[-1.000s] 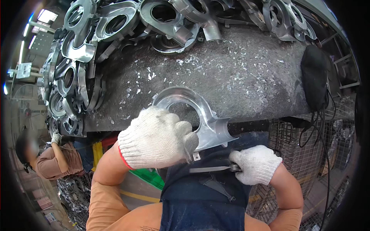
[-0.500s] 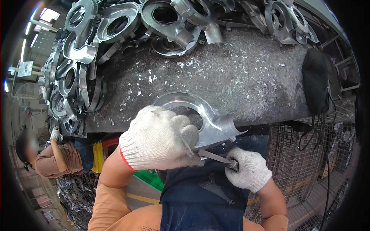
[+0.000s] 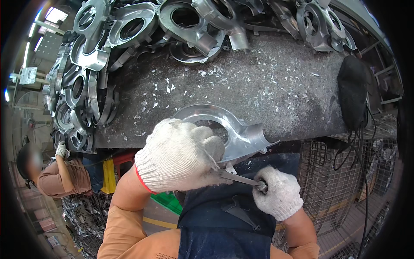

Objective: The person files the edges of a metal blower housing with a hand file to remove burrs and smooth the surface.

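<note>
My left hand [image 3: 179, 155], in a white knit glove with a red cuff, is closed on the left part of a silvery cast-metal blower housing [image 3: 235, 142]. The housing has a large round opening and a flared outlet pointing right; it rests at the table's near edge. My right hand [image 3: 278, 193], gloved too, is closed around the handle end of a flat grey file [image 3: 242, 178]. Its blade slants up and left to the housing's underside near a small lug. The blade's far end is hidden behind my left glove, so contact there cannot be seen.
Similar housings [image 3: 183, 21] are piled along the table's back and left. Metal flakes litter the dark tabletop [image 3: 280, 90]. A black cloth bag [image 3: 352, 90] with hanging cords lies at the right edge, above wire cages [image 3: 325, 181]. A co-worker [image 3: 64, 175] is at the left.
The housing has tilted and shifted slightly right, and a small lug now shows beneath it. The file's blade reaches a little farther under my left glove.
</note>
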### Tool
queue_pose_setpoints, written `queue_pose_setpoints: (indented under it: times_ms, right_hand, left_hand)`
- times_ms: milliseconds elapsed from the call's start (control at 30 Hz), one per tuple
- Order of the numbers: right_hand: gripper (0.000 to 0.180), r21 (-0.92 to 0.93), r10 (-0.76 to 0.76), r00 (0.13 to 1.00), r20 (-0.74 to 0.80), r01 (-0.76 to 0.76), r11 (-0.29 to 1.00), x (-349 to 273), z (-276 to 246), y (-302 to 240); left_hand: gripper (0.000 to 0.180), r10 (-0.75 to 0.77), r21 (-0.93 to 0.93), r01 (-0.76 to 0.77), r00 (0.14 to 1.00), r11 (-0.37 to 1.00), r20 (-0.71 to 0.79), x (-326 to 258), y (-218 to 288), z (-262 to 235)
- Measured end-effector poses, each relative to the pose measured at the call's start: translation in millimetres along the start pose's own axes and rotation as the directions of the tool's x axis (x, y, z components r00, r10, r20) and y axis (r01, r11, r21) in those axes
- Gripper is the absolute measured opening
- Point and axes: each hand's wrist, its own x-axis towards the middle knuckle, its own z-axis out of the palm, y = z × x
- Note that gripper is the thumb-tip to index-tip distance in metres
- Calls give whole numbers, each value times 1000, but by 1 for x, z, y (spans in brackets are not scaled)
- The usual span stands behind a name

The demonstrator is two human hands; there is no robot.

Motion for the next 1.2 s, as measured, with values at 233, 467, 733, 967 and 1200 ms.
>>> queue_pose_setpoints:
  times_ms: [233, 467, 733, 967, 1200]
  right_hand:
    - [23, -331, -117, 989, -91, 81, 940, 14, -10, 14]
    - [30, -324, -219, 963, -155, 160, 932, 27, -5, 22]
    - [30, -54, 11, 973, -231, -24, 998, 26, 18, -4]
    - [23, -148, -37, 982, -187, 9, 989, 31, 6, -11]
    - [21, 9, 50, 967, -250, -50, 999, 31, 14, -7]
  left_hand:
    - [40, 33, 20, -34, 998, 999, 46, 8, -3, -8]
    - [47, 80, 33, -83, 993, 996, 86, 20, -4, -18]
    - [55, 16, -61, -28, 982, 998, -188, 14, -7, -4]
    - [55, -35, -84, 30, 997, 996, -67, 6, -4, -7]
    - [51, -48, -113, 27, 981, 993, -186, 1, -5, 4]
